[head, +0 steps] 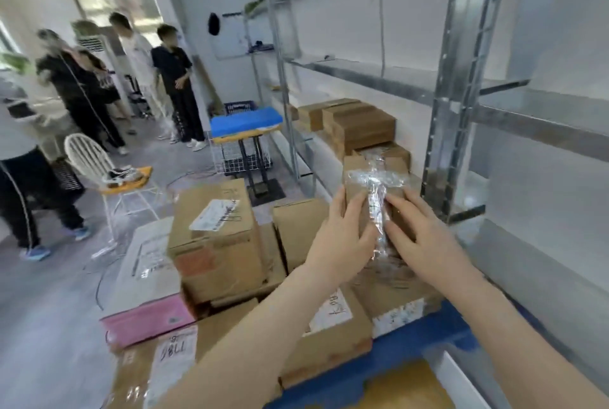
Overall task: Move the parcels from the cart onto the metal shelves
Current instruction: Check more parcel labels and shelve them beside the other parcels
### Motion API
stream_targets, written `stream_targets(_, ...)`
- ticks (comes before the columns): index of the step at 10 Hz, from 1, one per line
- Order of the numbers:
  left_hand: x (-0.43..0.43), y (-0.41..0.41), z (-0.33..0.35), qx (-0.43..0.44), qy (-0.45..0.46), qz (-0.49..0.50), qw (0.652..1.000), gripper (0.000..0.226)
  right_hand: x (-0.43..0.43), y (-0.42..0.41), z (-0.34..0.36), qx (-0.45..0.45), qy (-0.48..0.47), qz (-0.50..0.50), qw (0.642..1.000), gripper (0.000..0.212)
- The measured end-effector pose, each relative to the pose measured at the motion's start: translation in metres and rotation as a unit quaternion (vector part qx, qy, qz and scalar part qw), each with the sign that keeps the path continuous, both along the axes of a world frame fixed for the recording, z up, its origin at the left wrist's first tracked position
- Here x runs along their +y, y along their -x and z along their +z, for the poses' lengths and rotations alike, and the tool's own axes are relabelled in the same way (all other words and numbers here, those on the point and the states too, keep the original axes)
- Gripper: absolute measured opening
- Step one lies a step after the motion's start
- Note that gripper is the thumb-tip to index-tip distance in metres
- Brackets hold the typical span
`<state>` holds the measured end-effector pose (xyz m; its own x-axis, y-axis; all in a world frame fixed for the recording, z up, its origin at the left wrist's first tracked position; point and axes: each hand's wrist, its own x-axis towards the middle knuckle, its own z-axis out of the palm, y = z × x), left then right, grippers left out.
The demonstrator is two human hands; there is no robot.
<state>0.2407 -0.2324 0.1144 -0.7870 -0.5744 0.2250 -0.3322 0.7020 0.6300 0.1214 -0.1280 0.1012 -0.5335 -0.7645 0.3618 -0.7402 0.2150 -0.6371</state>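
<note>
A small brown parcel (357, 174) crossed with shiny clear tape is held up between both hands above the cart. My left hand (342, 237) grips its left side, and my right hand (425, 234) holds its right side with fingers laid on the front. Below lies the blue cart (412, 356), piled with several cardboard parcels (217, 244), some with white labels, and a pink-edged box (148, 313). The metal shelves (458, 118) rise at the right; several brown boxes (359, 125) sit on a lower shelf just beyond the held parcel.
Several people (171, 79) stand at the far left. A white chair (95, 165) with shoes on it, a blue-topped stand (245, 122) and a wire basket (244, 161) stand on the floor beyond the cart. Cables lie on the floor.
</note>
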Motion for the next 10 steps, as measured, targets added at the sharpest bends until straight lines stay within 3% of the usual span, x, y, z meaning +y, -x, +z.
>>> stream_targets(1,-0.046,-0.023,0.013,-0.025,0.04,0.024,0.999,0.054,-0.063,-0.013,0.009,-0.008,-0.013,0.04,0.999,0.046)
stream_targets(2,-0.088,-0.039,0.011,0.015,-0.073,0.122,0.99,0.048,-0.111,-0.024,0.008,-0.043,-0.027,0.085,0.995,0.045)
stream_targets(3,-0.112,-0.048,-0.012,-0.101,-0.013,0.109,0.989,0.043,-0.145,-0.035,-0.005,-0.062,-0.056,0.121,0.989,0.041)
stream_targets(4,-0.118,-0.043,-0.023,-0.099,-0.044,0.174,0.979,0.044,-0.163,-0.041,-0.022,-0.072,-0.076,0.149,0.983,0.035)
stream_targets(5,-0.115,-0.042,-0.026,-0.164,-0.021,0.133,0.977,0.047,-0.167,-0.044,-0.036,-0.097,-0.085,0.169,0.977,0.037)
stream_targets(6,-0.11,-0.052,-0.002,-0.127,0.045,0.088,0.987,0.047,-0.172,-0.046,-0.043,-0.096,-0.068,0.18,0.977,0.032)
stream_targets(7,-0.137,-0.077,0.017,-0.099,0.159,0.125,0.974,0.042,-0.182,-0.048,-0.046,-0.073,-0.071,0.169,0.98,0.034)
stream_targets(8,-0.162,-0.107,0.002,-0.193,0.173,0.181,0.949,0.043,-0.193,-0.05,-0.051,-0.067,-0.079,0.151,0.983,0.039)
stream_targets(10,-0.164,-0.117,-0.031,-0.192,0.178,0.183,0.947,0.053,-0.205,-0.054,-0.056,-0.064,-0.065,0.119,0.989,0.039)
